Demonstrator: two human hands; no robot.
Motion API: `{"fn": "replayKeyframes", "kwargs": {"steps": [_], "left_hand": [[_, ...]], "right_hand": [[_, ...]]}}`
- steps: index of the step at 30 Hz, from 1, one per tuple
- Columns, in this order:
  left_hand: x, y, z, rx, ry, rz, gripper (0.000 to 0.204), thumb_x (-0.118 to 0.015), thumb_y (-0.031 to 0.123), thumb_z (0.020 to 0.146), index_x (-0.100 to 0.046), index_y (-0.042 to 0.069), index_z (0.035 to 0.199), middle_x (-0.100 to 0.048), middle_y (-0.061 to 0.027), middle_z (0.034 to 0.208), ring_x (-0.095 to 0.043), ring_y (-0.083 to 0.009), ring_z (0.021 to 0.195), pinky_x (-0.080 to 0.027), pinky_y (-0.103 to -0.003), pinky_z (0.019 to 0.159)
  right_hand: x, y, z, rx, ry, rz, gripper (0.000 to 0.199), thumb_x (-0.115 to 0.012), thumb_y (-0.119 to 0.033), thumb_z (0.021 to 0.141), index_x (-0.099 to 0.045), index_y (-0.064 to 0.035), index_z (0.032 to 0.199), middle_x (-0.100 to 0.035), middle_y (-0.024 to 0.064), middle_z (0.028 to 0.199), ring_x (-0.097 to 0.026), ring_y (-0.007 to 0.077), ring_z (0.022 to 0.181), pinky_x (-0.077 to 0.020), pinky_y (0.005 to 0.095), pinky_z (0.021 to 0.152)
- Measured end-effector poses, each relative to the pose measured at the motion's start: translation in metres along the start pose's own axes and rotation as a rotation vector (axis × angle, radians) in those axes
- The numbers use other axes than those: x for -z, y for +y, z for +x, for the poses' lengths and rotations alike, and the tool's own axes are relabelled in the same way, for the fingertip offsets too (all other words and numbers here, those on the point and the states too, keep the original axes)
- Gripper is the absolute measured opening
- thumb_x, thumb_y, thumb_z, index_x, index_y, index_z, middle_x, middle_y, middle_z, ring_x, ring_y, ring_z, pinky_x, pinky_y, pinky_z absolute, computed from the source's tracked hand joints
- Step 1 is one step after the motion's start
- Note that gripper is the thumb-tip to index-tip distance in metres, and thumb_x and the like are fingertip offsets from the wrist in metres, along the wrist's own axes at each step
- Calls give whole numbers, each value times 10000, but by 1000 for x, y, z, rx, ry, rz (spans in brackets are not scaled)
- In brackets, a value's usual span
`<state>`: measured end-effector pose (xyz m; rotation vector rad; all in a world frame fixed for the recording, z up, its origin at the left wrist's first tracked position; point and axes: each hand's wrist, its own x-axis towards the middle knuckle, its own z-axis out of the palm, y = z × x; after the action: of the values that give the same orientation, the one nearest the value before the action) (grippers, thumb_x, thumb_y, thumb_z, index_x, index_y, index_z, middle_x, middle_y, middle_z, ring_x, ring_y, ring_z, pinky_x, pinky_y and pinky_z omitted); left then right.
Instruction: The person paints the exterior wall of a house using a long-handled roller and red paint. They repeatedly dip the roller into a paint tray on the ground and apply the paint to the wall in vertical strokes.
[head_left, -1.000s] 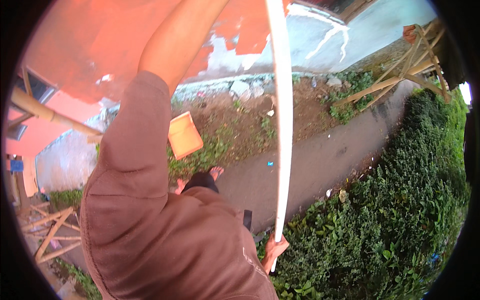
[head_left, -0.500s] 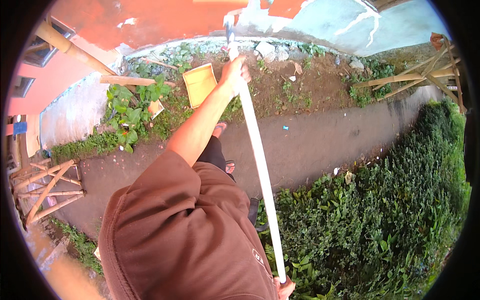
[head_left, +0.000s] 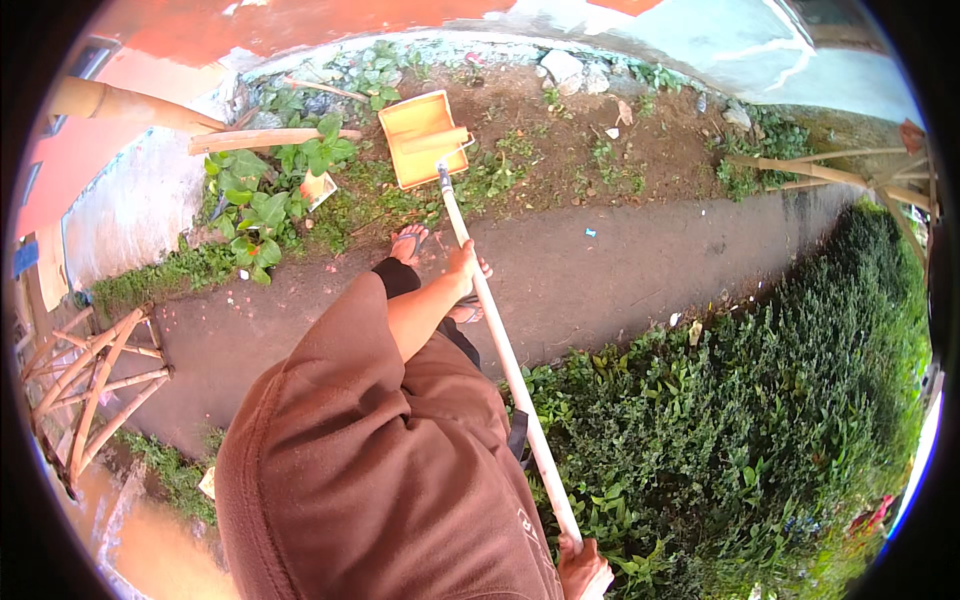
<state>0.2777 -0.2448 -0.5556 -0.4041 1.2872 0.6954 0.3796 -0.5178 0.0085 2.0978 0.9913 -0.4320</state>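
1. We note a wall [head_left: 330, 32], orange along part of its length and pale blue elsewhere, running across the top of the view.
2. We find dense green plants [head_left: 720, 430] filling the lower right side.
3. Between the two, we observe a dark path [head_left: 620, 275], bordered by soil and weeds on the wall side.
4. We record a bamboo frame [head_left: 105, 380] at the far left.
5. We see a long pale pole [head_left: 512, 365] slanting from the lower edge up toward the tray.
6. We locate the yellow-orange tray [head_left: 412, 115] on the weedy ground near the wall.
7. At the pole's upper end, we find the orange paint roller [head_left: 435, 143] lying across the tray; we cannot tell how firmly it presses.
8. We note the left hand [head_left: 465, 268], its fingers grasping the pole at mid-length.
9. We note the right hand [head_left: 583, 572], its fingers clenched around the pole's lower end.
10. We record a small blue scrap [head_left: 590, 232] on the path.
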Motion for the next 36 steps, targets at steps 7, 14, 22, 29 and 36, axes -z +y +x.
{"fn": "replayKeyframes", "kwargs": {"steps": [7, 14, 22, 29, 36], "left_hand": [[50, -24, 60, 161, -11, 10, 337, -463, 425, 971, -405, 100, 1036, -507, -116, 751, -587, -337, 636, -575, -564, 646], [55, 2, 59, 79, -53, 167, 546, -398, 602, 923, -542, 77, 875, -594, -107, 792, -611, -344, 757, -494, -587, 704], [25, 54, 9, 100, -72, 153, 363, -474, 462, 973, -472, 103, 924, -501, -73, 702, -547, -236, 578, -512, -434, 538], [11, 111, 61, -21, -11, 93, 209, -507, 309, 990, -360, 165, 1028, -428, -68, 694, -446, -203, 471, -447, -381, 419], [1, 48, 22, 44, 23, 101, 194, -489, 268, 989, -347, 158, 1060, -424, -67, 666, -431, -185, 452, -430, -368, 398]], "right_hand": [[67, -80, 9, 27, 80, -107, 399, -549, -499, 932, -677, -147, 1068, -637, 131, 609, -615, 344, 510, -477, 464, 469], [58, -100, 0, 26, -87, -74, 422, -556, -487, 933, -604, -150, 1181, -629, 143, 629, -614, 317, 512, -474, 461, 482], [90, -168, 21, 31, -31, -68, 342, -509, -415, 972, -573, -204, 1233, -651, 122, 701, -644, 334, 584, -483, 465, 508], [91, -200, 41, 268, 71, -152, 522, -595, -371, 937, -448, -274, 1428, -561, 79, 699, -608, 212, 510, -459, 364, 422], [130, -181, 16, 168, 71, -201, 428, -619, -315, 925, -564, -291, 1348, -542, 77, 661, -584, 244, 498, -452, 396, 451]]}}
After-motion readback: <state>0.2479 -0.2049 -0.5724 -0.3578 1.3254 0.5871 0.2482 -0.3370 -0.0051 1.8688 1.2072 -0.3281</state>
